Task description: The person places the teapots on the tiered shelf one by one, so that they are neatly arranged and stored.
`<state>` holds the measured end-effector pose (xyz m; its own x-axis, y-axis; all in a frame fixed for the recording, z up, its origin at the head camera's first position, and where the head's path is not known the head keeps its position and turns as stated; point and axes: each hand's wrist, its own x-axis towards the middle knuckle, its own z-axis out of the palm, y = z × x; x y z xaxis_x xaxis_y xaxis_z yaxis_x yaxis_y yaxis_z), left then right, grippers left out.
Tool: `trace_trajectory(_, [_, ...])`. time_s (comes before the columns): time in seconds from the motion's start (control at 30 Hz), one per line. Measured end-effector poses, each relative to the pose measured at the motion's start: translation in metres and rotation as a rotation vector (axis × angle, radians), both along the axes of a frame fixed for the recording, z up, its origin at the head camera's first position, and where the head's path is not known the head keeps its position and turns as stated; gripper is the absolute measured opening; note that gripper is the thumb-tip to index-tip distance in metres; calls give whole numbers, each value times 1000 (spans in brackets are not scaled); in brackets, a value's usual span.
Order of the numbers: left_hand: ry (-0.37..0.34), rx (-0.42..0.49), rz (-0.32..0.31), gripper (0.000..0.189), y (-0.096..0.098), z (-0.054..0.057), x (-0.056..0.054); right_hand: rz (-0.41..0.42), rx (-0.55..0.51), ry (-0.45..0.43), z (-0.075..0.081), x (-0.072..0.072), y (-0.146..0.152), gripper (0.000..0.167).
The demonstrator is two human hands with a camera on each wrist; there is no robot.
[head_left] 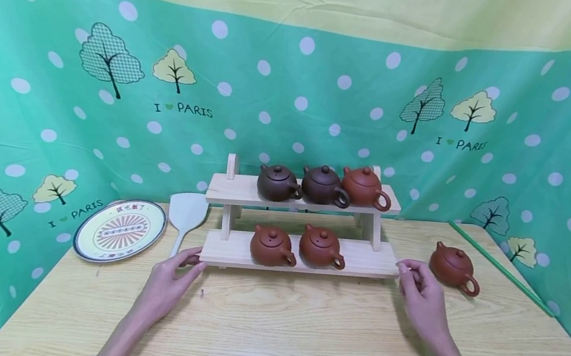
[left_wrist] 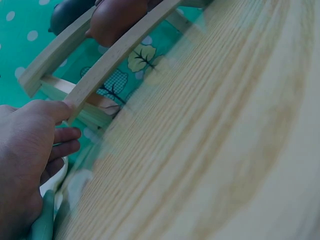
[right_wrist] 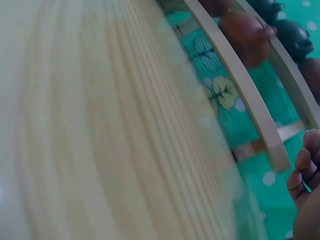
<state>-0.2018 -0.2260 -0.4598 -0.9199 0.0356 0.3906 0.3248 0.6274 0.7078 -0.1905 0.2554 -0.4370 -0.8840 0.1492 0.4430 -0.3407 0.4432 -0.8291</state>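
Note:
A two-tier wooden display rack (head_left: 241, 249) stands on the table. Its left lower end is pinched by my left hand (head_left: 169, 283), the thumb at the front corner; the left wrist view shows the other fingers curled below that corner. Beside the opposite end is my right hand (head_left: 424, 303), with fingertips close to the shelf edge and fingers loosely bent. Two dark teapots (head_left: 276, 183) and a reddish-brown teapot (head_left: 364, 185) sit on the upper shelf. Below them are two more reddish-brown teapots (head_left: 271, 246), handles towards the right.
Another reddish-brown teapot (head_left: 452, 264) sits on the table beyond my right hand. A green stick (head_left: 499, 266) lies along the right edge. To the left are a patterned plate (head_left: 160, 227) and a white spatula (head_left: 188, 209). A polka-dot curtain (head_left: 300, 82) hangs behind.

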Motion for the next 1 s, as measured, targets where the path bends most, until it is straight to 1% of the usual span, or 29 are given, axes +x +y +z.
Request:
trace_trajectory(0.27, [5, 6, -9, 37, 0, 1, 0, -82, 26, -34, 0, 4, 26, 28])
trace_trajectory(0.57, [-12, 8, -4, 39, 0, 0, 0, -167, 39, -33, -3, 9, 55, 26])
trace_trajectory(0.77, [-19, 5, 0, 39, 0, 0, 0, -212, 21, -64, -3, 14, 74, 25])
trace_trajectory(1.0, [-6, -2, -2, 38, 0, 1, 0, -266, 7, -85, -3, 19, 89, 21])
